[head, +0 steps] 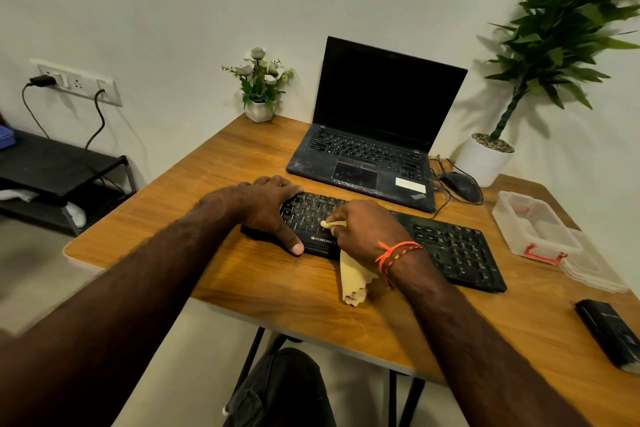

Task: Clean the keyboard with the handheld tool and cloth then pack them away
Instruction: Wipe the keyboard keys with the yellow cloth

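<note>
- The wooden desk (263,281) carries all things; the black keyboard (446,246) lies across its middle, in front of the dusty laptop (367,163).
- The left hand (266,208) lies on the left end of the keyboard with fingers spread and the thumb at the front edge, so it steadies the keyboard.
- The right hand (363,229) grips the beige cloth (353,281); 1 small fold pokes out onto the keys, the rest hangs to the desk.
- For good wiping, I think short strokes along each key row are best, with the left hand pressing down.
- The clear plastic box (533,229) at the right looks empty, its lid beside it.
- The black tool (609,333) lies apart, near the desk's right edge.
</note>
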